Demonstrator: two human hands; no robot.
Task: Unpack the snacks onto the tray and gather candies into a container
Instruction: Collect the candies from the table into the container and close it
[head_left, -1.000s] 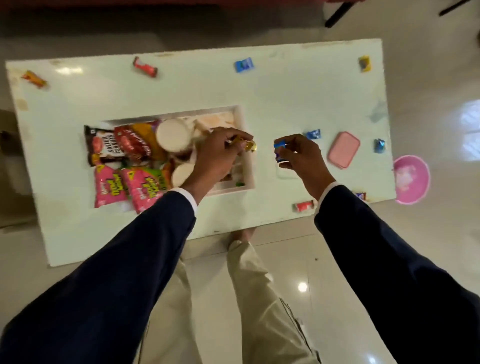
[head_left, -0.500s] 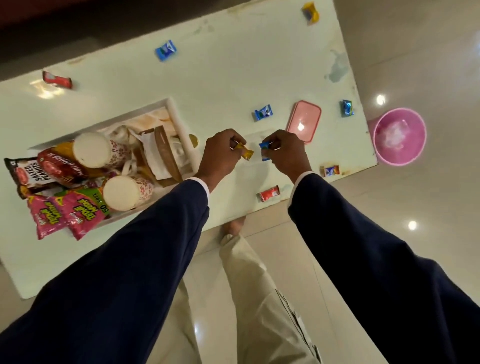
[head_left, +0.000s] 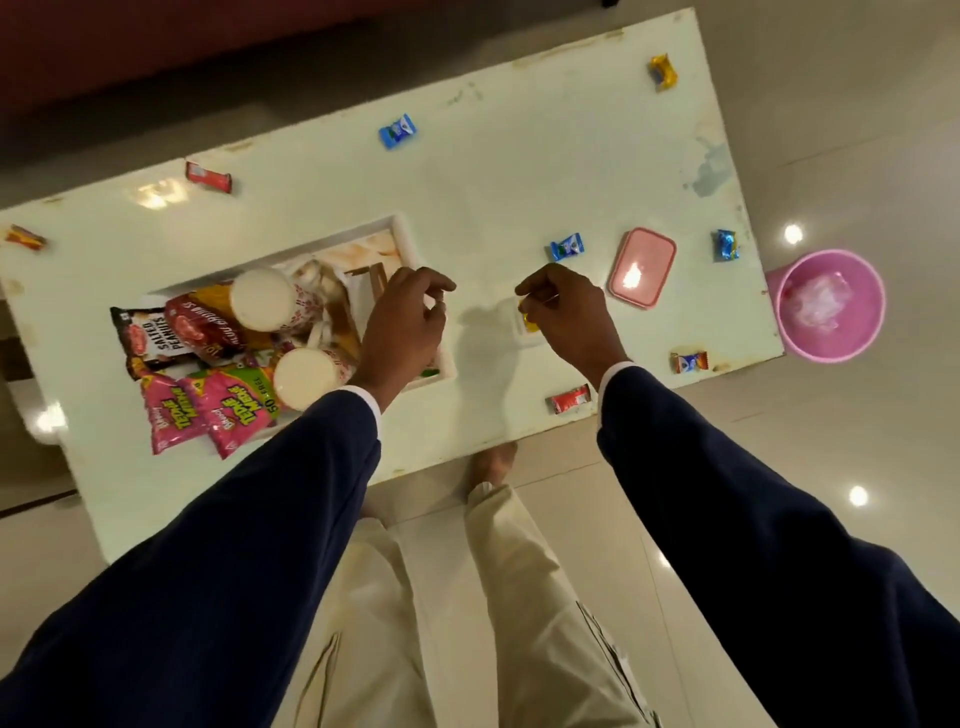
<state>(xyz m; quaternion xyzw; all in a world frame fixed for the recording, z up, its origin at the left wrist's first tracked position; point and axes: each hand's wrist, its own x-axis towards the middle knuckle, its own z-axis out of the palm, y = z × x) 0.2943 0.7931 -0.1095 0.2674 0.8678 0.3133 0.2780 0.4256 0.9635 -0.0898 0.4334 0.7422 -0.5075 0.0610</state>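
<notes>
My left hand (head_left: 410, 317) hovers over the right end of the white tray (head_left: 410, 244), fingers apart and holding nothing. My right hand (head_left: 569, 312) is curled above a small clear container (head_left: 524, 338), where a yellow candy (head_left: 530, 321) shows just under the fingertips. Whether the fingers hold anything is hidden. The container's pink lid (head_left: 642, 267) lies just right of this hand. The tray holds a salted peanuts pack (head_left: 150, 332), a red pack (head_left: 200, 322), two pink packs (head_left: 208, 415) and two white cups (head_left: 262, 299).
Several wrapped candies lie loose on the white table (head_left: 519, 156): blue ones (head_left: 397, 131) (head_left: 567, 247) (head_left: 726, 245), red ones (head_left: 208, 175) (head_left: 570, 400), a yellow one (head_left: 663, 71). A pink bucket (head_left: 831, 306) stands on the floor off the right edge.
My left hand no longer holds the yellow candy and has pulled back left towards the tray. The yellow candy now sits at the clear container, and the blue candy in my right hand is out of sight.
</notes>
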